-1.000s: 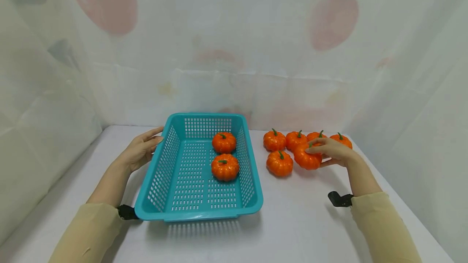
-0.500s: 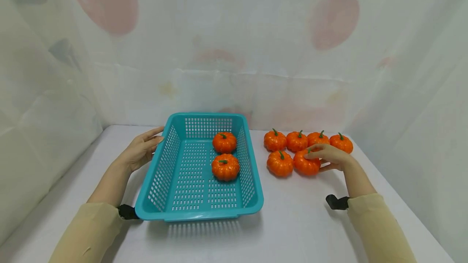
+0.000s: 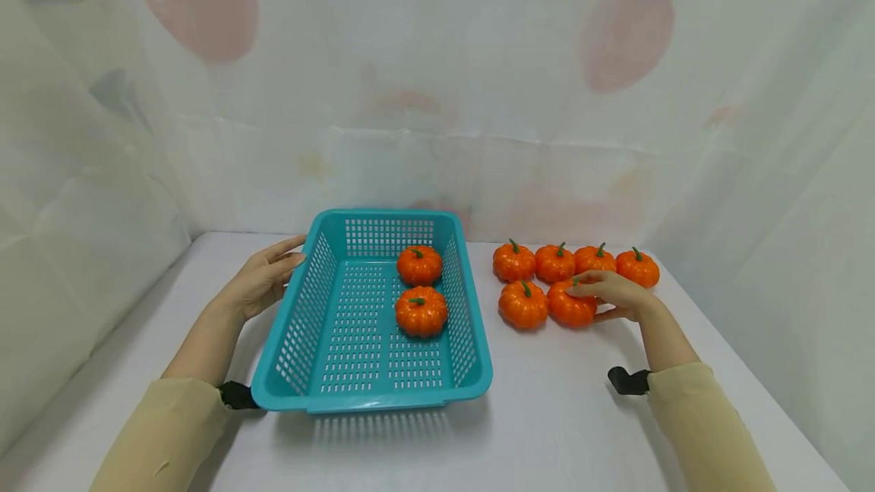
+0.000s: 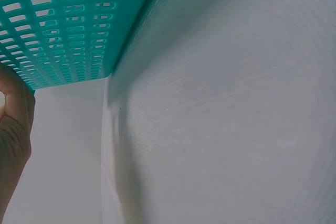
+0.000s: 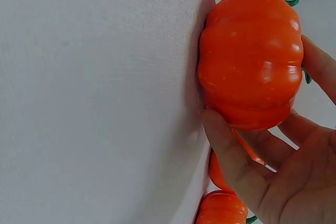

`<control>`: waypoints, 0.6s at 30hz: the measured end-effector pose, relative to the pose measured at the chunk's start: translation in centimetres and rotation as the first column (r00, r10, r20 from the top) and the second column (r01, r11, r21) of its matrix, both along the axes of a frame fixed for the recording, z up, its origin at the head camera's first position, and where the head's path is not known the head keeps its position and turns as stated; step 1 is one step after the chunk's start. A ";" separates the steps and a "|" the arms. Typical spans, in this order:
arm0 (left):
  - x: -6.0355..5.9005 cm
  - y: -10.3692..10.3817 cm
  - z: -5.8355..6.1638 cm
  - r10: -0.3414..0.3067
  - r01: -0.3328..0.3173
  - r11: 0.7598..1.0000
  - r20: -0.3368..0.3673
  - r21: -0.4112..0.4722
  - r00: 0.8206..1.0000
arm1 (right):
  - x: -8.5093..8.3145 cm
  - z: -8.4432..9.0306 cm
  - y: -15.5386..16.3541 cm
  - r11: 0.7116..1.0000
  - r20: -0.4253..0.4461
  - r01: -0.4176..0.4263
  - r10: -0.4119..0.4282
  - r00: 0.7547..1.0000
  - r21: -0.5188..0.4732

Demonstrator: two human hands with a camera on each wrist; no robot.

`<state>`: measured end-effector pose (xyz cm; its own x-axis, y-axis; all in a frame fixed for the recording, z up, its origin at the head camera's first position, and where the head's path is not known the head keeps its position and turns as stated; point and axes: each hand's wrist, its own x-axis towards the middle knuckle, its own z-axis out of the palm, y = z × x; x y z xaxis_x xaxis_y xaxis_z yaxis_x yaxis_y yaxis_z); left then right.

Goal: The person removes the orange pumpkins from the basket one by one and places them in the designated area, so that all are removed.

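White tabletop (image 3: 560, 401) — right hand (image 3: 615, 294) fingers curl round 1 pumpkin (image 3: 569, 308), left hand (image 3: 260, 279) flat against the teal basket (image 3: 301, 310).

perhaps a studio booth — draped sheets (image 3: 437, 97)

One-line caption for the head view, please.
Left hand rests on a teal basket holding two pumpkins; right hand grips one of six pumpkins on the table.
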<state>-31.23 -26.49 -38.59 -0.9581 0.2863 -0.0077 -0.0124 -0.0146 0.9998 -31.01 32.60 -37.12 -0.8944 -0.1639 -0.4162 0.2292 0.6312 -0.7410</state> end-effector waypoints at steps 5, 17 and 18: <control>-0.1 -0.1 -0.2 0.003 -0.003 1.000 -0.004 0.000 1.000 | 0.1 0.0 0.1 1.000 -0.007 -0.006 0.006 1.000 -0.003; 0.1 0.0 0.0 -0.001 0.001 1.000 0.001 0.013 1.000 | -0.1 1.0 0.5 0.999 -0.031 -0.027 0.028 0.999 0.030; 0.1 0.0 0.1 -0.001 0.001 1.000 0.003 0.015 1.000 | -0.1 1.1 0.5 0.999 -0.030 -0.028 0.029 0.999 0.034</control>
